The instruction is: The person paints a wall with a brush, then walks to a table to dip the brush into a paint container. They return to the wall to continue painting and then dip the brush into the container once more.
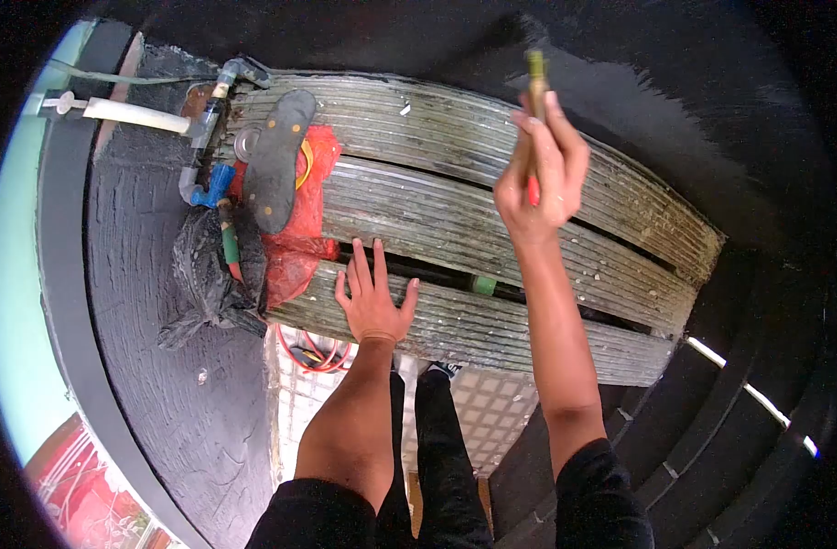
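Note:
My left hand (374, 302) lies flat with fingers spread on the front slat of a weathered grooved wooden bench (491, 320). Raised above the bench's back edge, my right hand (548, 174) is closed around a slim tool (536, 87). It has a brass-coloured shaft, a blurred yellowish tip and a red end by the palm; its exact kind cannot be made out. The tip points toward the dark wall (610, 101), which has a shiny, wet-looking patch. Left of my left hand, a red plastic bag (299, 270) lies under a grey shoe sole (283, 160).
A pipe with a blue tap (215, 186) and a green-and-red hose end (229, 238) stands at the left. A black plastic bag (203, 270) hangs below. Red hose (322, 361) coils on the tiled floor (491, 407). Gaps run between the slats; a green object (483, 285) shows in one.

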A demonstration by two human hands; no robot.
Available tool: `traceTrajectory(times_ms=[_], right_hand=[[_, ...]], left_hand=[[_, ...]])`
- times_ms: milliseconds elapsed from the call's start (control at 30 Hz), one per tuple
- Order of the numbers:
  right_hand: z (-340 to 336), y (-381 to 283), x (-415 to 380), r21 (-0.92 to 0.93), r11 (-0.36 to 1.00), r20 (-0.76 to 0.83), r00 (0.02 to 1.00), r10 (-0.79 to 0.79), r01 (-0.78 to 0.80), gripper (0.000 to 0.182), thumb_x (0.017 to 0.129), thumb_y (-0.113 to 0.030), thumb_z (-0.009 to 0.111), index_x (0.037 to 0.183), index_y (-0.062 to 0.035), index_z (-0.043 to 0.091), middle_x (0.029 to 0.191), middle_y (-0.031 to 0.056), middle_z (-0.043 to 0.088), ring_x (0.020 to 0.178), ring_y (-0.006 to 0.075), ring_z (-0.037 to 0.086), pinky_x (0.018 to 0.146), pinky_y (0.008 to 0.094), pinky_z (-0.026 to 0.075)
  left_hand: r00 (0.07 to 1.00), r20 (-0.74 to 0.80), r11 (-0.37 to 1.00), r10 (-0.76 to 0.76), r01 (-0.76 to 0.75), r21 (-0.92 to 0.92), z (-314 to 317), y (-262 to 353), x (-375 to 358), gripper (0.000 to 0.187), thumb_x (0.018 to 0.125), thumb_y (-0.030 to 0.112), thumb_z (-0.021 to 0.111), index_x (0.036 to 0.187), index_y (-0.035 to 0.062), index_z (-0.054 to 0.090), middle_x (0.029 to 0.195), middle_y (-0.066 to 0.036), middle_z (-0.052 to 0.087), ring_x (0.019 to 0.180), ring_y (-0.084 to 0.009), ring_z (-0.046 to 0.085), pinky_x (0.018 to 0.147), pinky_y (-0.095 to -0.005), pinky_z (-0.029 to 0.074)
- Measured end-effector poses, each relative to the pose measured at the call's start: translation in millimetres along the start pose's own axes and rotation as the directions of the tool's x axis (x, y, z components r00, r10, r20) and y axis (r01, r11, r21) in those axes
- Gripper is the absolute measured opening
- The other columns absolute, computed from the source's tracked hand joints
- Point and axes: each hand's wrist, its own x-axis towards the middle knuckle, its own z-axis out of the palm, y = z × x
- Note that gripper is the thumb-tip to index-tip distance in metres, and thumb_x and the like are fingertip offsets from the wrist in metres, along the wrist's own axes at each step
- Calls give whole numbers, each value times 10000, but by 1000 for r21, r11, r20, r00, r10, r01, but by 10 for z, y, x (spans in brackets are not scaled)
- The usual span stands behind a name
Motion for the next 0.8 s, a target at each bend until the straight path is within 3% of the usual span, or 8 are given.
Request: traceTrajectory(times_ms=[100,167,233,300,433,500,667,800], right_hand=[[103,141,-399,-83,995,158,986,60,-47,430,712,142,678,1119,3,685,1301,213,612,1089,381,684,862,416,603],[178,152,-579,-108,974,357,907,225,-199,476,714,113,674,1165,-40,670,1311,177,614,1075,369,680,864,424,600],[234,163,-639,-121,965,407,875,262,-232,495,728,96,670,1198,-57,649,1296,166,621,1088,369,671,874,430,597],[264,180,-599,-110,918,459,799,387,-381,485,728,89,678,1189,-57,657,1284,177,620,1091,375,671,889,437,595],[140,148,-290,-71,949,347,885,311,-306,441,738,107,668,1152,-46,681,1243,184,638,1067,364,684,890,409,597],[70,141,-93,-26,979,161,965,205,-203,392,751,144,647,1102,-19,708,1196,186,660,1046,338,698,890,372,597],[-58,-47,121,-29,1000,-87,996,1,-3,339,770,210,657,1061,47,719,1236,260,647,1062,335,689,861,367,592],[16,2,-77,-108,991,-10,997,78,-79,353,771,195,658,1075,26,713,1259,242,638,1066,342,681,858,370,584]], left_hand=[[1000,5,1000,-1,1,0,-2,14,14,884,914,574,560,1612,131,249,1676,-166,193,1427,-298,358,1179,-516,171],[1000,7,1000,-7,7,4,-7,14,6,883,915,575,557,1613,131,248,1677,-167,187,1431,-298,352,1179,-515,171],[1000,21,1000,-6,6,-13,-31,11,8,894,910,550,577,1617,128,230,1681,-170,171,1447,-304,335,1177,-516,167],[1000,32,999,0,1,-37,-40,18,8,907,905,525,598,1622,125,212,1685,-173,155,1462,-311,318,1176,-518,162],[1000,18,1000,-6,6,-12,-19,10,12,891,909,543,583,1615,126,235,1681,-169,169,1439,-306,342,1176,-519,170],[1000,9,1000,1,-1,-2,-16,10,3,879,913,564,564,1611,128,254,1676,-167,188,1414,-303,366,1176,-519,175],[1000,5,1000,1,-1,-12,-3,3,8,882,911,559,569,1611,125,253,1677,-169,184,1413,-311,367,1176,-524,174],[1000,8,1000,3,-3,-11,-24,14,0,883,911,559,568,1611,124,252,1676,-170,187,1415,-311,367,1176,-520,175]])
